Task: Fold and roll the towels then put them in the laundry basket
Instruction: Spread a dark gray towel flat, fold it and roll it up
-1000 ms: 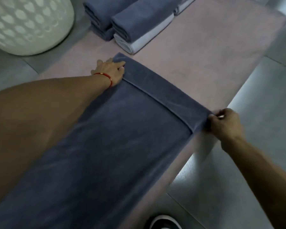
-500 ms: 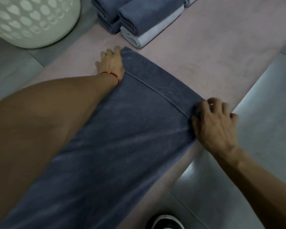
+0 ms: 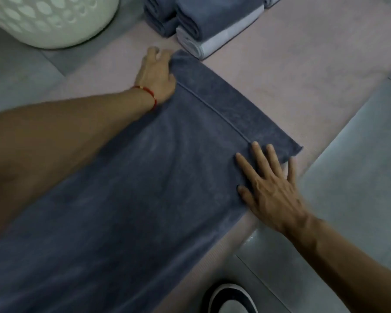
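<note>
While the dark blue towel (image 3: 127,199) is lying spread along the pink mat (image 3: 291,71), the left hand (image 3: 156,75) is gripping its far left corner with curled fingers, a red string bracelet (image 3: 148,92) sitting on that wrist. The right hand (image 3: 271,186) is pressing flat, fingers spread, on the towel's near right edge. Beyond the towel, rolled towels (image 3: 203,21) are sitting stacked, and the white laundry basket (image 3: 52,19) is standing to their left.
</note>
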`<state>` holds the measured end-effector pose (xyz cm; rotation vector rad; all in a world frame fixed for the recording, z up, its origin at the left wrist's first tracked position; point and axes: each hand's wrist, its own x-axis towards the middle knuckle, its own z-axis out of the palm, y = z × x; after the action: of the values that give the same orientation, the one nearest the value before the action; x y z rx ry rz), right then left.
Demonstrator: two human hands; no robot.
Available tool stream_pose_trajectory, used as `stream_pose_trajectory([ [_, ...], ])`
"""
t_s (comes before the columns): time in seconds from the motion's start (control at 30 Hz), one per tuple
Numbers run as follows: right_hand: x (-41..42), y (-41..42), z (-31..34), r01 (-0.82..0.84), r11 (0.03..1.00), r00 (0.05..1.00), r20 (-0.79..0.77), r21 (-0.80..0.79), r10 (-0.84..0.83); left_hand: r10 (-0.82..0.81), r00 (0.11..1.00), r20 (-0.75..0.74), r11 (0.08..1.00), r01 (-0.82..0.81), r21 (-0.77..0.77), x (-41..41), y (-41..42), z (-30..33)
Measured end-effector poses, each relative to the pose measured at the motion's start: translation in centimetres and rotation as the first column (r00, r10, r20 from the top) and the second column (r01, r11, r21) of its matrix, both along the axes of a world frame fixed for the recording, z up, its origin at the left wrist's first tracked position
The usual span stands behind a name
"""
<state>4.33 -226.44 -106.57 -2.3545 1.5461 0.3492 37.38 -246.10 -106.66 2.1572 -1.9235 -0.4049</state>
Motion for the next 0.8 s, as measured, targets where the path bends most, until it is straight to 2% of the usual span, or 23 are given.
stream_pose_trajectory([
  [0.07,1.8,0.7,0.1,-0.134,0.991,0.991,0.025,0.004,0.134,-0.212,0.976,0.056,0.976,0.214,-0.031,0.7,6.5,0.2],
  [0.13,3.8,1.2,0.0,-0.226,0.974,0.971,0.088,0.020,0.224,-0.318,0.939,0.131,0.948,0.318,0.024,3.2,14.6,-0.7],
  [0.2,6.0,1.8,-0.1,-0.308,0.951,0.945,0.122,0.027,0.303,-0.332,0.931,0.154,0.942,0.318,0.106,6.0,22.5,-1.2],
  [0.3,9.9,2.8,0.1,-0.520,0.854,0.850,0.112,0.020,0.515,-0.316,0.930,0.185,0.941,0.284,0.183,9.4,34.4,-1.4],
  [0.43,15.7,5.4,1.2,-0.723,0.691,0.684,0.145,0.002,0.715,-0.169,0.955,0.243,0.963,0.107,0.249,11.2,47.4,-0.4],
  [0.57,20.3,8.9,0.8,-0.907,0.421,0.416,0.106,-0.028,0.903,0.011,0.968,0.250,0.946,-0.091,0.311,11.5,58.4,0.5],
  [0.7,25.2,12.9,0.4,-0.984,0.172,0.169,0.080,-0.035,0.982,0.210,0.931,0.299,0.890,-0.308,0.336,11.2,67.4,1.2],
  [0.8,28.1,16.1,-0.1,-1.000,0.025,0.024,-0.017,0.017,1.000,0.294,0.898,0.329,0.878,-0.389,0.278,10.2,72.6,1.3],
])
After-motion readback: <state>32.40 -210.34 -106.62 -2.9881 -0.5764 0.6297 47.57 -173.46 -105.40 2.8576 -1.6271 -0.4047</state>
